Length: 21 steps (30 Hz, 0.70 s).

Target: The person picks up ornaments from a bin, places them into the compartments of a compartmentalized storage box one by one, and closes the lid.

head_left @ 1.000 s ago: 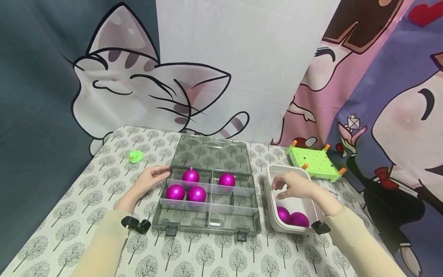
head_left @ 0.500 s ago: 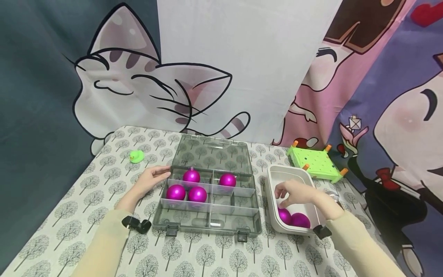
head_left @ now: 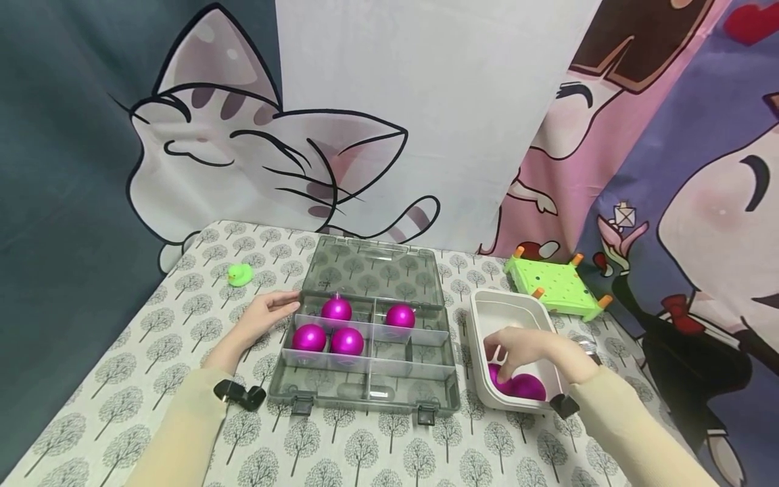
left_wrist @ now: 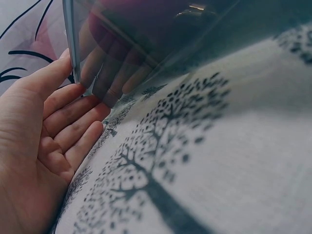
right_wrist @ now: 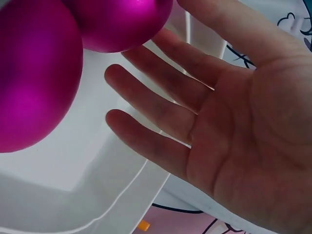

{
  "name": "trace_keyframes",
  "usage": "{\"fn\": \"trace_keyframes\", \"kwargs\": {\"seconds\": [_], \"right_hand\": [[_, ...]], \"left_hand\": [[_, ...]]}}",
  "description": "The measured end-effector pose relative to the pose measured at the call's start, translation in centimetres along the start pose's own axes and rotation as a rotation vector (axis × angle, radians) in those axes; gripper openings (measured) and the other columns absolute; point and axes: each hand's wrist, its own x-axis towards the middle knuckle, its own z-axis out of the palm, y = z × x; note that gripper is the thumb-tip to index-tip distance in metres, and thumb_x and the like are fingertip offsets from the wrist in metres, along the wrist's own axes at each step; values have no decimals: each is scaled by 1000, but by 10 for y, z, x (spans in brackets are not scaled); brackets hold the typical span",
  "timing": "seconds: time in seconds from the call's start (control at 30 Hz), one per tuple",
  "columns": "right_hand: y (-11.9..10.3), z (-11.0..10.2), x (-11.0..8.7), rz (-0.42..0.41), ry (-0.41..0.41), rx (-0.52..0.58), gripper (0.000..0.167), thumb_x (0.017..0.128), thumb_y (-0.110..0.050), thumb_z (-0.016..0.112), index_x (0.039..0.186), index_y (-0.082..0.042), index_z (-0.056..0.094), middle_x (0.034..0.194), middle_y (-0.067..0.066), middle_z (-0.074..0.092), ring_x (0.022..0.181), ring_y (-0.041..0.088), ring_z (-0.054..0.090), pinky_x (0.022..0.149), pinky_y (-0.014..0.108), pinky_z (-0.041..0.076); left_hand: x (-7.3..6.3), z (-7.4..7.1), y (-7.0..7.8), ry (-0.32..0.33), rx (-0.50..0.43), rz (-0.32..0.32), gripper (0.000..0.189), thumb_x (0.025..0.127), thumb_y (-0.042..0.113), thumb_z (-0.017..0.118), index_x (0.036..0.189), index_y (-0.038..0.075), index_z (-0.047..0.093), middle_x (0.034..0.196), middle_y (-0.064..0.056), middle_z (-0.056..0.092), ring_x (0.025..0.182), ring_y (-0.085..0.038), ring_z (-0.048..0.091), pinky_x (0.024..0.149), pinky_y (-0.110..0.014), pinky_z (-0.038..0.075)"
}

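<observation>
My left hand (head_left: 268, 316) rests against the left side of a clear grey compartment box (head_left: 347, 389). In the left wrist view, the thumb and index fingertip touch its edge and the other fingers are relaxed. My right hand (head_left: 517, 346) reaches down into a white tub (head_left: 477, 318). Its thumb and fingers lie about a shiny magenta ball (head_left: 493, 373), their tips partly hidden by it in the right wrist view. Beside that ball sits another magenta ball (head_left: 529, 387). The box's compartments hold several more magenta balls (head_left: 347, 343), some in the back row, others in the middle row.
The box's lid (head_left: 374, 270) lies folded back. A green toy duck (head_left: 240, 274) sits at the back left. Behind the tub stands a light green toy with orange pegs (head_left: 554, 284). The tree-patterned cloth (head_left: 359, 453) covers the table, and printed curtains hang behind.
My right hand has moved down and slightly nearer, from above the tub's middle to the left magenta ball. My left hand and the box have stayed put.
</observation>
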Motion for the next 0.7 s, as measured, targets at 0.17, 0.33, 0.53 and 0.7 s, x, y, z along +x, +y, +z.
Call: {"fn": "trace_keyframes", "kwargs": {"seconds": [0.17,0.33,0.53,0.7], "right_hand": [[-4,-1,4,39,-42,-10,37,67,-11,83,99,-7,65,102,4,69,96,31,67,80,31,57],[-10,-2,7,118,-91,29,37,67,-7,83,99,-6,64,102,3,66,88,23,69,72,31,59],[-13,0,10,221,-153,40,33,70,-6,82,96,-8,64,94,-1,62,74,10,64,66,34,61],[-13,1,15,263,-202,37,31,71,-5,81,97,-6,65,92,-2,62,74,9,63,69,33,62]], "left_hand": [[0,1,1,0,-4,-5,50,96,24,62,135,-5,51,136,-27,55,121,-44,57,107,-54,43],[-1,2,2,-4,-11,-5,50,96,23,62,135,-6,51,136,-27,55,121,-45,57,107,-55,43],[-2,1,1,-2,-13,-7,50,96,23,62,135,-5,51,136,-27,55,122,-45,56,107,-55,43],[-2,1,2,3,-10,2,50,96,23,62,135,-6,52,135,-28,55,121,-45,56,107,-55,43]]}}
